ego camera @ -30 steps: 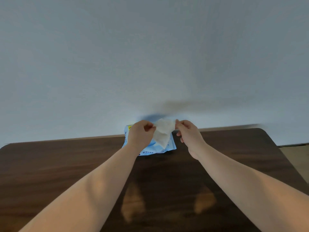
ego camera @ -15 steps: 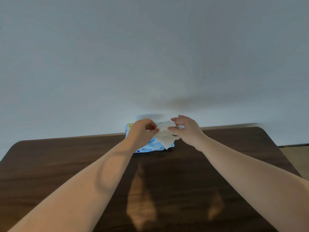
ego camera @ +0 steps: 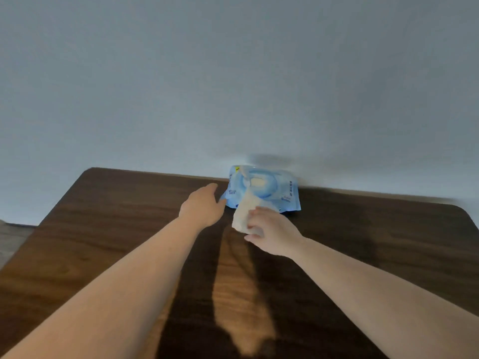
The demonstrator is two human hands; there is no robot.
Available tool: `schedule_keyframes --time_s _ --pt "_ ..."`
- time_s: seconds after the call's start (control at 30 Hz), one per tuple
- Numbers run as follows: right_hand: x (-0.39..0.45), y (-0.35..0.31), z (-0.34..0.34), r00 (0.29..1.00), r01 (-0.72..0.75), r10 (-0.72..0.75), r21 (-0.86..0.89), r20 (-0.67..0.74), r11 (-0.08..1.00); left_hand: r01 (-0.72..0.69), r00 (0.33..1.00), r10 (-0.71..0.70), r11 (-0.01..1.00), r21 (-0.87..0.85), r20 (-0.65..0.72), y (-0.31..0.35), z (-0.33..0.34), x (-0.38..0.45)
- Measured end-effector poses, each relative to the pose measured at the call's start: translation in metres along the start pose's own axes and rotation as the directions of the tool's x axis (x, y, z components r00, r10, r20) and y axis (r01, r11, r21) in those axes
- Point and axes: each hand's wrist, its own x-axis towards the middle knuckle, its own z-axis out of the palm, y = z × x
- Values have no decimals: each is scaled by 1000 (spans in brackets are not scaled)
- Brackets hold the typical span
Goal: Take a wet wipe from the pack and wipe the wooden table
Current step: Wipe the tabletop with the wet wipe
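now right hand (ego camera: 272, 233) pinches wet wipe (ego camera: 245, 212) beside pack (ego camera: 269, 189).

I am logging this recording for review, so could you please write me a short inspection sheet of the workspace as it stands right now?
Surface: dark wooden table with rounded corners, glossy; no wipe marks can be made out.
Job's things: blue wet wipe pack lies at the far edge against the wall; a white wet wipe runs from the pack's top opening down into the right hand.
Clutter: nothing seen.
Hands: left hand open, fingers at the pack's left edge; right hand pinches the wipe's lower end.
Cables: nothing seen.
Surroundings: plain pale wall behind the table; a strip of floor shows at far left.
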Motion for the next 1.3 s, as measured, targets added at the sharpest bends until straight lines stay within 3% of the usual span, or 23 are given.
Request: schedule_keyframes --time_s 0.07,0.17,0.27,0.4,0.6,0.8,0.9,1.3 --pt "1 -8 24 992 15 -16 10 125 1000 25 999 -27 999 39 43 -20 6 -9" --pt "13 -9 54 986 -159 157 40 58 986 53 995 -65 985 166 70 -51 12 -20" --pt "27 -8 83 942 -304 314 -94 119 948 35 989 -75 958 283 130 -87 17 -30" --pt "37 -29 116 920 -336 369 -219 135 916 4 984 -70 928 373 162 -135 27 -42" --pt "100 -94 138 953 -200 246 -243 178 949 188 973 -227 885 427 41 -223 14 -58" --pt "183 -189 163 965 -53 113 -244 238 968 351 927 -374 865 359 -5 -325 -15 -74" --pt "216 -231 176 972 0 58 -246 229 969 322 933 -354 898 301 59 -354 -19 -80" --pt "296 -325 207 975 111 -58 -243 215 964 298 953 -303 932 205 -6 -364 -10 -79"
